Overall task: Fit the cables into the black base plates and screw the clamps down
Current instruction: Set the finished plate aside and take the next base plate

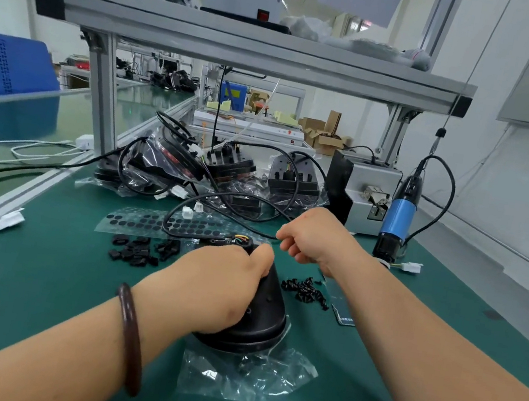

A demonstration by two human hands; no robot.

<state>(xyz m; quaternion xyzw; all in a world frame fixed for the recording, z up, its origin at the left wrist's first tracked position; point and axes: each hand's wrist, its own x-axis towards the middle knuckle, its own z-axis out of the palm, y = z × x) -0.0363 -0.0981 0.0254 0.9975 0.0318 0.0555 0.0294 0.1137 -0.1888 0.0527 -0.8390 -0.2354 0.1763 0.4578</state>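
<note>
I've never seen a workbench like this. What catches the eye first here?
Two bare hands meet at the centre of the green bench: the left hand holds down a black base plate, the right hand pinches a black cable. Farther right is a blue electric screwdriver.

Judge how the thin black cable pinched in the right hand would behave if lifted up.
Probably floppy: the thin black cable lies in a loose loop beyond the right hand. Likely light, since a fingertip pinch holds it. It may tug the rounded black base plate under the left hand, where its wires enter.
</note>
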